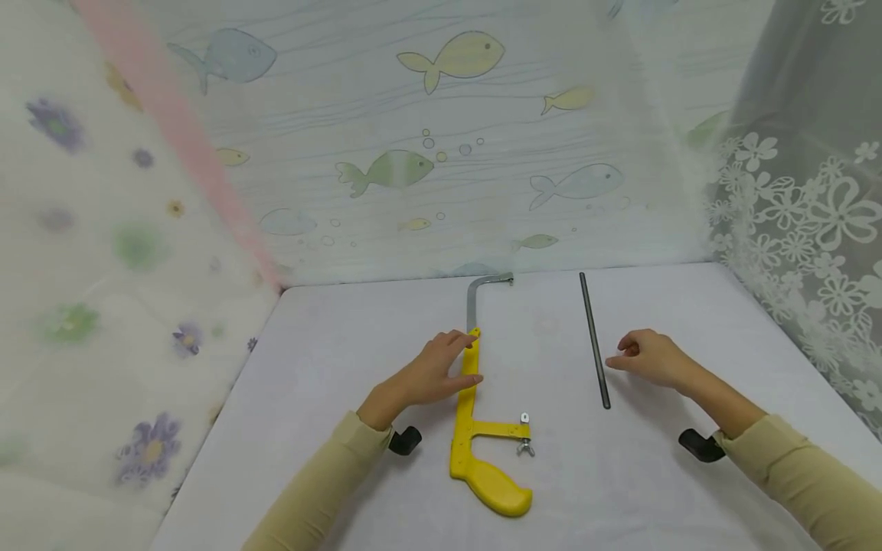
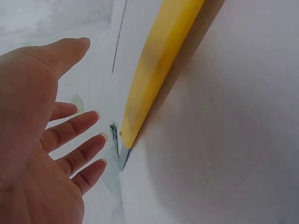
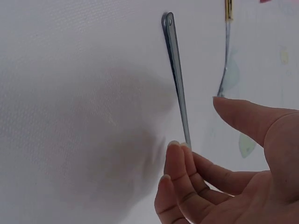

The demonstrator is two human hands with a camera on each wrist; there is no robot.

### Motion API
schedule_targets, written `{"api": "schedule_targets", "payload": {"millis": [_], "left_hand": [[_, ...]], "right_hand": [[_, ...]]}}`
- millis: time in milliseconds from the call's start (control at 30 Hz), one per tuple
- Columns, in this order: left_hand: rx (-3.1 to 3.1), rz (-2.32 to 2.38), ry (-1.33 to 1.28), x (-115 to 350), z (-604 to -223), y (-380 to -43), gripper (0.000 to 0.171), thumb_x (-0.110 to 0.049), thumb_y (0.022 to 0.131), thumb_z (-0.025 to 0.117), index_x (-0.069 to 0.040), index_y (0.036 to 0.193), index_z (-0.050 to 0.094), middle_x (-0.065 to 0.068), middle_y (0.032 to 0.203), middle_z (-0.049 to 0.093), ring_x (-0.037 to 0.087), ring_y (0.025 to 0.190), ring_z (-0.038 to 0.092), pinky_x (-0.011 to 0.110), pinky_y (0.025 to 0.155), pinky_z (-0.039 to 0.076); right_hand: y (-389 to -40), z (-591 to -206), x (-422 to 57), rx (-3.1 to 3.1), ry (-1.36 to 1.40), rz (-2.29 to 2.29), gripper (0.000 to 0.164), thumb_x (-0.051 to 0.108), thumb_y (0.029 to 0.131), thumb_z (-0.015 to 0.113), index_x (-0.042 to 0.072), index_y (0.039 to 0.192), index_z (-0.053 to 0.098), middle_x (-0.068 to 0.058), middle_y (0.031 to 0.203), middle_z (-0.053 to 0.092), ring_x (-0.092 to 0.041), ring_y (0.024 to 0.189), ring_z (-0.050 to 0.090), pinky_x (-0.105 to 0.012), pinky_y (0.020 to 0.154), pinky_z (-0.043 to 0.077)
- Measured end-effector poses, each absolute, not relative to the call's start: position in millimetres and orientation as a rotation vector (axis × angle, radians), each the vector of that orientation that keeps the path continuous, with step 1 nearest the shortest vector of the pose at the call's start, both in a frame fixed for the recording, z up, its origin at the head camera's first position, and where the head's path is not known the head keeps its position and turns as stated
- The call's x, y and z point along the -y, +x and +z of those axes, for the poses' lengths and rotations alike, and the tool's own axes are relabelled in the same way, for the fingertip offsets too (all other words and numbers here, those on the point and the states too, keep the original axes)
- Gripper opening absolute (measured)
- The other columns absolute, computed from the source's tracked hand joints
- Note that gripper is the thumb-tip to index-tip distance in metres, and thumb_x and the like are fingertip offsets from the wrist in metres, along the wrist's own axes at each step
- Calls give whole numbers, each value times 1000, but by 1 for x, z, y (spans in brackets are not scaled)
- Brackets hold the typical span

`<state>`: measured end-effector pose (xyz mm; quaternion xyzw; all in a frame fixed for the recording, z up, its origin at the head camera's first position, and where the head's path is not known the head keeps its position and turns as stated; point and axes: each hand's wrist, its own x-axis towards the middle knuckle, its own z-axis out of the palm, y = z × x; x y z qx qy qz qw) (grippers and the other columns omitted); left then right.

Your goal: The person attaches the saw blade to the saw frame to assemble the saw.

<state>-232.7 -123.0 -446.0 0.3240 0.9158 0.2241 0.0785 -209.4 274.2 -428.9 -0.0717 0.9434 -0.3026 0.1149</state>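
I log saw frame (image 1: 466,409) left of blade (image 1: 595,340), spaced presumably for separate reach. Left hand (image 1: 434,371) spread over saw frame; right hand (image 1: 651,360) beside blade, thumb off fingers; both empty.
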Motion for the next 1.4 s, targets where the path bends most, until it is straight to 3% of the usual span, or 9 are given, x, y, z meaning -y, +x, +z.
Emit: {"api": "schedule_targets", "payload": {"millis": [167, 533, 867, 1167, 1400], "left_hand": [[-2701, 668, 965, 118, -448, -227, 67, -44, 96, 70, -8, 148, 49, 5, 134, 55, 22, 122, 48, 42, 107, 43], [-2651, 598, 1005, 107, -454, -219, 55, -42, 95, 73, -10, 138, 59, 1, 123, 61, 18, 114, 50, 35, 103, 44], [-2511, 649, 1091, 99, -458, -209, 44, -40, 93, 76, -12, 125, 68, -6, 106, 62, 11, 99, 51, 25, 90, 45], [-2471, 638, 1185, 93, -459, -203, 38, -39, 89, 81, -13, 115, 70, -7, 96, 59, 9, 90, 52, 19, 81, 44], [-2431, 621, 1260, 87, -460, -199, 37, -36, 88, 82, -13, 114, 70, -8, 97, 60, 7, 90, 53, 16, 82, 45]], "right_hand": [[-208, -430, -270, -2750, -187, -881, 50, 28, 94, 72, -16, 113, 60, -30, 108, 63, -38, 95, 62, -47, 76, 53], [-211, -441, -260, -2782, -177, -895, 41, 22, 92, 73, -15, 106, 63, -25, 100, 64, -33, 89, 62, -45, 74, 53], [-214, -449, -250, -2816, -94, -833, 33, 20, 90, 73, -11, 98, 66, -18, 91, 66, -28, 81, 61, -41, 67, 51], [-213, -446, -242, -2814, 10, -763, 28, 18, 91, 72, -9, 97, 64, -17, 88, 66, -27, 78, 60, -38, 64, 50], [-213, -442, -237, -2817, 27, -741, 25, 15, 91, 71, -9, 94, 64, -17, 84, 65, -27, 75, 60, -37, 61, 49]]}}
